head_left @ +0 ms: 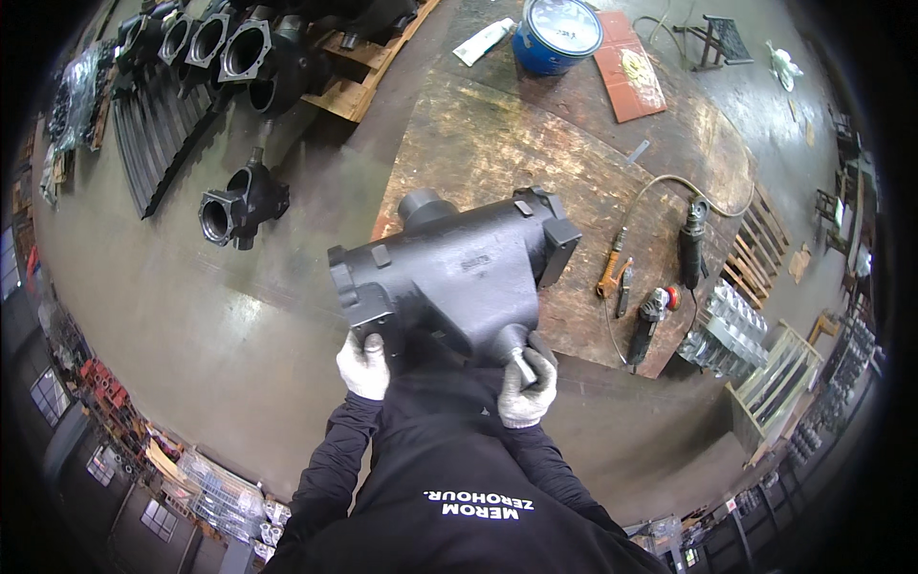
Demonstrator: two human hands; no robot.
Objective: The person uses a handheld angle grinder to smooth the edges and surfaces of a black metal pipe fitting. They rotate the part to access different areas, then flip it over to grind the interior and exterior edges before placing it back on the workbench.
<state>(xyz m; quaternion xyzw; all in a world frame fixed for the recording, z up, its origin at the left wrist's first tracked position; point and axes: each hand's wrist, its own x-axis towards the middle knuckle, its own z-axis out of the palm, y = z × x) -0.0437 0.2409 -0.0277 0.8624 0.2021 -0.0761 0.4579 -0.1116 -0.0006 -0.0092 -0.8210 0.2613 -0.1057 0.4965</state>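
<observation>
A large dark grey cast metal housing (459, 263) lies tilted across the near left edge of the worn wooden table, partly overhanging it toward me. It has a flange at each end, a short round stub on the far side and a narrower neck on the near side. My left hand (363, 366), in a whitish glove, is closed on the lower corner of the left flange. Gloved too, my right hand (529, 387) wraps round the near neck, where a bright metal piece shows between thumb and fingers.
On the table (478, 124) are a blue bucket (547, 53), a white tube (484, 42), a reddish board (631, 72), an orange-handled air gun (609, 275) and two angle grinders (690, 251). A similar casting (243, 206) stands on the floor at left, with more castings (244, 53) beyond.
</observation>
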